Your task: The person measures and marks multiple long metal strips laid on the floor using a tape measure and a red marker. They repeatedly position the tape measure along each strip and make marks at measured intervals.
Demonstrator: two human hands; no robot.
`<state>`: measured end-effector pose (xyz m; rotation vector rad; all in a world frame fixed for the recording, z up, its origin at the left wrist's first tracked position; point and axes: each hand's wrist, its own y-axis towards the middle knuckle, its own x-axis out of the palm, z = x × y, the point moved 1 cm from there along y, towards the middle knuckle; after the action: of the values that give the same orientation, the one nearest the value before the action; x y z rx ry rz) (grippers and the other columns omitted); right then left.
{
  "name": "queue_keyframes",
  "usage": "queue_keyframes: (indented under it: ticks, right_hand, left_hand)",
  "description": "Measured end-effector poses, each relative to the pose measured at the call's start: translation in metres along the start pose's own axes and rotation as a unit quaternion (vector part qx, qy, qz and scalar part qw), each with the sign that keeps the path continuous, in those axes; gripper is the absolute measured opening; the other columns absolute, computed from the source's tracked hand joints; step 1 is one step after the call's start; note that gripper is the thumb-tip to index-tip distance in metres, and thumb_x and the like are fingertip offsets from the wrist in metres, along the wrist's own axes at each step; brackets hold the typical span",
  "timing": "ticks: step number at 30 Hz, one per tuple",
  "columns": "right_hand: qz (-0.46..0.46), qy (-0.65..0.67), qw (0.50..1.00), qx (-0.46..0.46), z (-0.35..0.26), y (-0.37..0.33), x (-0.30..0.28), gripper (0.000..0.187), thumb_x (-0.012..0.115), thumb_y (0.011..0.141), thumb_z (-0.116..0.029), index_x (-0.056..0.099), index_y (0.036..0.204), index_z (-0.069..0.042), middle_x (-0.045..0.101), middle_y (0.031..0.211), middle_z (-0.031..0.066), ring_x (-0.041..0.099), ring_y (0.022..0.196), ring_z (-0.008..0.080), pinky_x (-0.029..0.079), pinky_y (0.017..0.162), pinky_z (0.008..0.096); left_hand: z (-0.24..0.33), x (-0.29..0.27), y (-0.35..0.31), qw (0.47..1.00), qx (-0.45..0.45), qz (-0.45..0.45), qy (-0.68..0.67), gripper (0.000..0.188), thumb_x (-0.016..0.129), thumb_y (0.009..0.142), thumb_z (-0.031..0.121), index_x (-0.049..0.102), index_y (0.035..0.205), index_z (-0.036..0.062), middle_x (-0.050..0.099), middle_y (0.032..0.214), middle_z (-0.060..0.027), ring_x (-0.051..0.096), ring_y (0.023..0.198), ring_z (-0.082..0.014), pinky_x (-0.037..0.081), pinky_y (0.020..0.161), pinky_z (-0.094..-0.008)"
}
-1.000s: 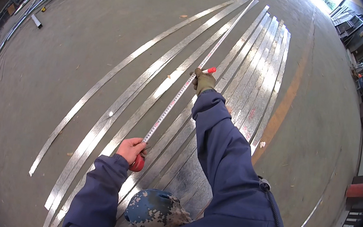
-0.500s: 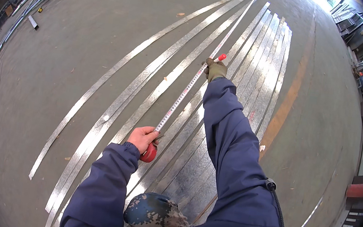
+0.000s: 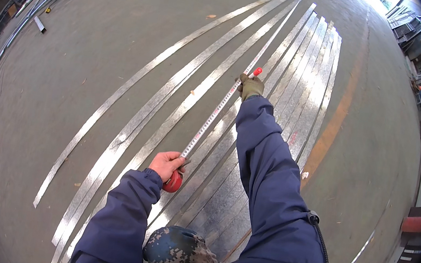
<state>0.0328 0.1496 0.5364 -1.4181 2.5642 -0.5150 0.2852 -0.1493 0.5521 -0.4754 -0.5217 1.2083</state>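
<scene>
My bare left hand point(image 3: 164, 164) is closed round a red tape measure point(image 3: 174, 182), its thumb by the mouth of the case. From there the white blade point(image 3: 207, 125) runs out straight, away from me, over long shiny metal strips point(image 3: 178, 113) on the floor. Farther along, my right hand point(image 3: 251, 88), in an olive glove, is closed at the blade's edge. A red-capped marker point(image 3: 257, 71) sticks out of its fingers. The blade's far end lies near the strips' far ends, too small to make out.
Several strips lie close together at the right, others apart at the left. My camouflage-covered knee point(image 3: 178, 248) is low in the middle. An orange floor line point(image 3: 332, 124) runs along the right. Metal stock point(image 3: 21, 24) and a red beam point(image 3: 419, 223) stand at the sides.
My right hand, with the marker, has come slightly back toward me along the blade. The left hand and tape case have shifted down a little. Both grips look the same.
</scene>
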Motion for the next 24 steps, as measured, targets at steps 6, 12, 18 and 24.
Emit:
queue_keyframes:
  ticks: [6, 12, 18, 24]
  right_hand:
    - [0.011, 0.002, 0.999, -0.038, -0.004, 0.007, 0.001, 0.015, 0.073, 0.087, -0.010, 0.065, 0.092, 0.001, 0.066, 0.069, 0.0096, 0.058, 0.046, 0.0187, 0.046, 0.041, 0.0314]
    - [0.047, -0.018, 0.998, -0.044, -0.010, 0.025, -0.003, 0.013, 0.073, 0.087, -0.011, 0.067, 0.089, -0.001, 0.066, 0.068, 0.0085, 0.059, 0.047, 0.0190, 0.048, 0.044, 0.0317]
    - [0.021, -0.054, 0.998, -0.022, 0.004, 0.022, 0.000, 0.020, 0.075, 0.086, -0.006, 0.063, 0.100, 0.002, 0.068, 0.076, 0.0113, 0.058, 0.048, 0.0185, 0.046, 0.041, 0.0299]
    - [-0.006, 0.020, 1.000, -0.014, 0.012, 0.006, 0.009, 0.014, 0.071, 0.089, -0.011, 0.066, 0.097, -0.001, 0.069, 0.075, 0.0094, 0.057, 0.047, 0.0190, 0.045, 0.041, 0.0307]
  left_hand:
    - [0.005, 0.003, 0.004, 1.000, -0.003, -0.018, 0.003, 0.025, 0.059, 0.101, 0.018, 0.068, 0.114, -0.0020, 0.069, 0.086, -0.0051, 0.064, 0.075, -0.0116, 0.051, 0.070, -0.0265]
    - [0.014, 0.011, 0.010, 0.999, 0.015, -0.040, -0.008, 0.025, 0.058, 0.101, 0.019, 0.070, 0.109, -0.0005, 0.070, 0.081, -0.0067, 0.062, 0.072, -0.0115, 0.051, 0.068, -0.0269]
    - [0.015, 0.005, 0.004, 0.999, -0.003, -0.039, -0.026, 0.025, 0.059, 0.101, 0.019, 0.070, 0.109, -0.0016, 0.070, 0.082, -0.0062, 0.062, 0.073, -0.0112, 0.051, 0.068, -0.0267]
    - [0.013, -0.018, -0.008, 0.999, -0.002, -0.040, -0.026, 0.025, 0.060, 0.100, 0.021, 0.069, 0.107, -0.0012, 0.071, 0.083, -0.0067, 0.062, 0.072, -0.0114, 0.051, 0.068, -0.0270]
